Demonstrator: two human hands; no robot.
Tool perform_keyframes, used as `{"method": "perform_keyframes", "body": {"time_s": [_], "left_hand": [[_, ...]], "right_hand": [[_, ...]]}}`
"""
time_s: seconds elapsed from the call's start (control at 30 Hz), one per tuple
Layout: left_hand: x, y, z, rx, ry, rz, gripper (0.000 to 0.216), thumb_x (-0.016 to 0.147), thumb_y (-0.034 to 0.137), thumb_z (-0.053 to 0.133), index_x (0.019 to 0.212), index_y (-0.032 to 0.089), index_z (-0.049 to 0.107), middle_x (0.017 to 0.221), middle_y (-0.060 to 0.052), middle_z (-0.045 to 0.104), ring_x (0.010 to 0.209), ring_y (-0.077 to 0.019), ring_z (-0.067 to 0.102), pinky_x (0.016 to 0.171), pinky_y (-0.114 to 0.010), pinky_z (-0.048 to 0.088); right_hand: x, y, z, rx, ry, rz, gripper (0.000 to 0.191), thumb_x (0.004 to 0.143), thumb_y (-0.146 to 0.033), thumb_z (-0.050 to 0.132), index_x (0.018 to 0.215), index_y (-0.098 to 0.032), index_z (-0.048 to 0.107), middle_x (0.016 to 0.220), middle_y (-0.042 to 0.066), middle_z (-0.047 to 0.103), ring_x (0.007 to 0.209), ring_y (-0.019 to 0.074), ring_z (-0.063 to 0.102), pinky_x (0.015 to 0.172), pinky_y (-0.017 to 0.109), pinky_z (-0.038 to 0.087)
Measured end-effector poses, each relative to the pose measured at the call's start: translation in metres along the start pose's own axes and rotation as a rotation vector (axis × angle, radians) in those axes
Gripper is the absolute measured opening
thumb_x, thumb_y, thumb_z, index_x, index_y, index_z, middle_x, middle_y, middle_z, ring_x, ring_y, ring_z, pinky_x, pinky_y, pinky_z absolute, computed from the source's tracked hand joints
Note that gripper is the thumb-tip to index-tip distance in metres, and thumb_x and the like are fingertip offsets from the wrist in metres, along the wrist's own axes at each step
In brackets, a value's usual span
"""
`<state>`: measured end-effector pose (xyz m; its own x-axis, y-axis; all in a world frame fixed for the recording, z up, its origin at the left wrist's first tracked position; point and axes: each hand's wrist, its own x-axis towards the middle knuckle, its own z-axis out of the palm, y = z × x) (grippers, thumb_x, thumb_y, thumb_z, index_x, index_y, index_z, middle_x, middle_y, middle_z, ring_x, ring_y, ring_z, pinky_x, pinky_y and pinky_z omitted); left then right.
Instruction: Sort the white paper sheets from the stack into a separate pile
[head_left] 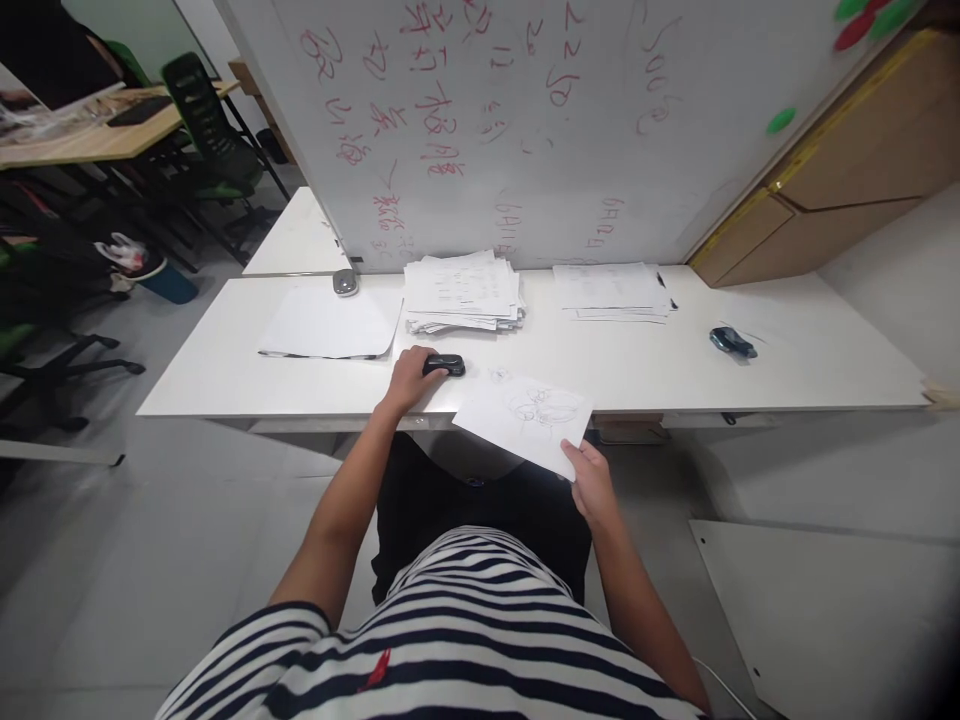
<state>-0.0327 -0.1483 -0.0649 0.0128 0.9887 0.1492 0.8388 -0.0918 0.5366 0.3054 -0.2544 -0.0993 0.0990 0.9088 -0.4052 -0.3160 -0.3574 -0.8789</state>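
Note:
My left hand (409, 378) rests on the white table (225, 370) with its fingers closed round the near end of a small black stapler (447, 365). My right hand (592, 482) pinches the near right corner of a white sheet with faint pencil drawing (525, 415). That sheet juts out over the table's front edge, lifted slightly. The stapler lies just left of the sheet's far corner.
A thick stack of papers (463, 292) and a flatter stack (613, 292) lie at the back below the whiteboard (525, 120). A blank sheet (330, 325) and grey round object (345, 282) sit left, a dark blue-black object (732, 342) right. Chairs (210, 130) stand far left.

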Motion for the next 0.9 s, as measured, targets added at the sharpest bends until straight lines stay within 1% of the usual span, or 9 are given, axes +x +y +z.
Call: {"method": "perform_keyframes", "body": {"time_s": [0.1, 0.17, 0.23, 0.3, 0.4, 0.5, 0.67, 0.9], "left_hand": [[-0.007, 0.004, 0.003, -0.107, 0.034, -0.017, 0.031, 0.084, 0.037, 0.059, 0.111, 0.022, 0.055, 0.111, -0.007, 0.056, 0.105, -0.0231, 0.049, 0.092, -0.037, 0.041], [-0.009, 0.004, 0.002, -0.147, 0.033, -0.019, 0.031, 0.084, 0.037, 0.059, 0.111, 0.022, 0.054, 0.112, -0.007, 0.055, 0.106, -0.0222, 0.049, 0.093, -0.036, 0.041], [-0.01, 0.003, 0.001, -0.152, 0.02, -0.005, 0.031, 0.084, 0.037, 0.059, 0.11, 0.022, 0.054, 0.11, -0.006, 0.055, 0.105, -0.0218, 0.05, 0.093, -0.036, 0.041], [-0.009, 0.003, 0.001, -0.14, 0.003, 0.015, 0.031, 0.083, 0.038, 0.06, 0.11, 0.022, 0.055, 0.109, -0.006, 0.055, 0.104, -0.022, 0.05, 0.092, -0.036, 0.041], [-0.009, 0.005, 0.0, -0.131, -0.015, 0.015, 0.031, 0.083, 0.039, 0.059, 0.11, 0.022, 0.055, 0.108, -0.006, 0.055, 0.104, -0.0227, 0.049, 0.091, -0.036, 0.041], [-0.01, 0.006, -0.001, -0.146, -0.029, -0.019, 0.033, 0.083, 0.039, 0.06, 0.112, 0.022, 0.054, 0.109, -0.007, 0.054, 0.105, -0.023, 0.048, 0.09, -0.036, 0.042], [-0.01, 0.007, -0.003, -0.141, -0.068, -0.022, 0.033, 0.082, 0.039, 0.061, 0.11, 0.023, 0.054, 0.108, -0.006, 0.054, 0.104, -0.0234, 0.049, 0.09, -0.037, 0.042], [-0.009, 0.005, -0.002, -0.14, -0.051, -0.019, 0.032, 0.082, 0.04, 0.061, 0.108, 0.022, 0.055, 0.107, -0.006, 0.054, 0.102, -0.0226, 0.049, 0.088, -0.036, 0.041]], "right_hand": [[0.0, -0.007, 0.007, -0.005, -0.002, -0.006, 0.04, 0.069, -0.042, 0.074, 0.099, -0.015, 0.068, 0.089, 0.006, 0.074, 0.064, 0.0188, 0.065, 0.052, 0.03, 0.051], [0.001, -0.011, 0.012, -0.004, -0.005, -0.01, 0.04, 0.068, -0.042, 0.074, 0.098, -0.015, 0.068, 0.089, 0.007, 0.074, 0.064, 0.0195, 0.066, 0.05, 0.03, 0.051], [0.002, -0.014, 0.017, 0.002, -0.019, -0.017, 0.041, 0.068, -0.042, 0.074, 0.099, -0.016, 0.068, 0.091, 0.007, 0.074, 0.07, 0.0218, 0.068, 0.056, 0.033, 0.054], [0.003, -0.016, 0.021, 0.008, -0.04, -0.032, 0.041, 0.068, -0.042, 0.075, 0.1, -0.017, 0.069, 0.094, 0.008, 0.074, 0.079, 0.0245, 0.07, 0.067, 0.037, 0.057], [0.007, -0.015, 0.025, 0.01, -0.083, -0.06, 0.042, 0.069, -0.043, 0.075, 0.103, -0.018, 0.069, 0.1, 0.008, 0.074, 0.09, 0.0266, 0.07, 0.08, 0.041, 0.057], [0.01, -0.012, 0.023, -0.035, -0.115, -0.053, 0.045, 0.071, -0.044, 0.075, 0.107, -0.019, 0.069, 0.106, 0.008, 0.073, 0.095, 0.027, 0.069, 0.087, 0.043, 0.055], [0.011, -0.008, 0.014, -0.071, -0.128, -0.04, 0.046, 0.072, -0.045, 0.075, 0.108, -0.018, 0.068, 0.107, 0.008, 0.073, 0.094, 0.0268, 0.069, 0.089, 0.044, 0.053], [0.008, -0.008, 0.012, -0.048, -0.095, -0.047, 0.043, 0.07, -0.043, 0.077, 0.105, -0.019, 0.07, 0.103, 0.007, 0.074, 0.091, 0.0266, 0.07, 0.086, 0.043, 0.054]]}}
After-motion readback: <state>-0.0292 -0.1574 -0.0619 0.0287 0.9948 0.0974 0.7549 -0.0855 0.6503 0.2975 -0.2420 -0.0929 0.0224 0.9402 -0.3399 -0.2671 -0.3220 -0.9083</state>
